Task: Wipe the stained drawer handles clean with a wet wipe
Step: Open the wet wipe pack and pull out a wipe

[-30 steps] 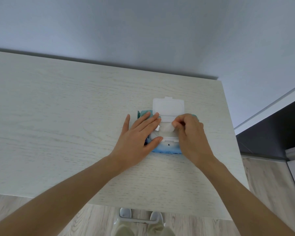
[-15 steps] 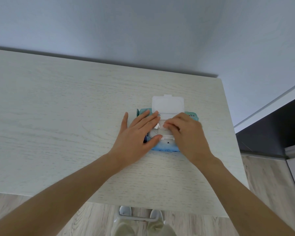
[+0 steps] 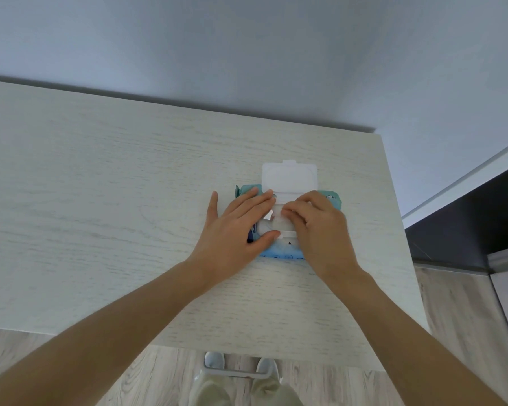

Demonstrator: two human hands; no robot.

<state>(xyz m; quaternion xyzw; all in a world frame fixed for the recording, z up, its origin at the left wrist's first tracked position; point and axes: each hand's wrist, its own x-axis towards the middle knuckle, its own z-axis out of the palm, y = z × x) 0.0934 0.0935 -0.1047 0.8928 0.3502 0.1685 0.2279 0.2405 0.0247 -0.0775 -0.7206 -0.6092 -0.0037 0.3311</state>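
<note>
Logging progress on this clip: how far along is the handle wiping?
Early. Done: pack lid flipped open. In hand: left hand presses the pack flat while right hand pinches a wipe at the opening. Left: pulling it free and wiping; no handles in view.

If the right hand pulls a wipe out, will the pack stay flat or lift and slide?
The pack looks like a soft pouch, so it would probably lift or slide. The left hand lies flat on it, likely steadying it.

Both hands cover most of the wipe pack point(image 3: 329, 197) — its opening is hidden beneath the right hand point(image 3: 320, 230), whose fingertips cannot be made out; the table point(image 3: 100, 200) runs off frame at left.
</note>
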